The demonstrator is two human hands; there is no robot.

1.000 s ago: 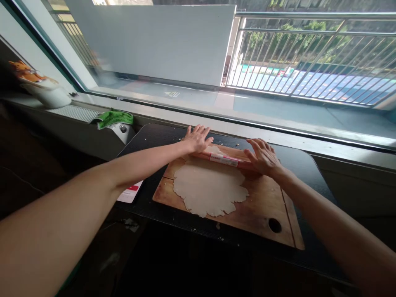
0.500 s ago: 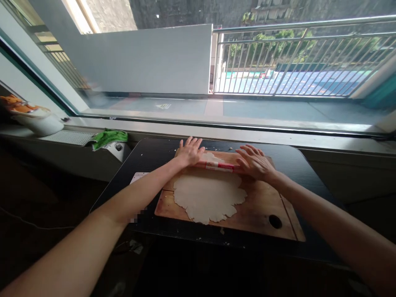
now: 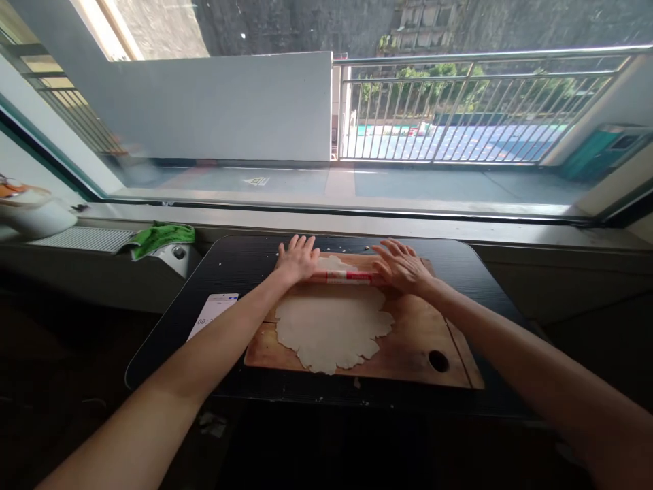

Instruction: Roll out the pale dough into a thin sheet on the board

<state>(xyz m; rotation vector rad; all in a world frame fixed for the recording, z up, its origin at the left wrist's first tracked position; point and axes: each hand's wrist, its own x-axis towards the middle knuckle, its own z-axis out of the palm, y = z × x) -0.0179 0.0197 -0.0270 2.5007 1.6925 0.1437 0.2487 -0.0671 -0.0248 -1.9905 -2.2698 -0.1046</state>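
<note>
1. On the wooden board (image 3: 418,330), the rolling pin (image 3: 349,277) lies across the dough's (image 3: 334,327) far part.
2. Left hand (image 3: 298,258) and right hand (image 3: 403,267) rest open on its ends, fingers extended.
3. The dough is pale, thin, ragged-edged.

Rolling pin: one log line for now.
rolling pin: across dough's far part; left hand: open, on pin's left end; right hand: open, on right end; dough: ragged-edged, on wooden board; phone: left of board
</note>
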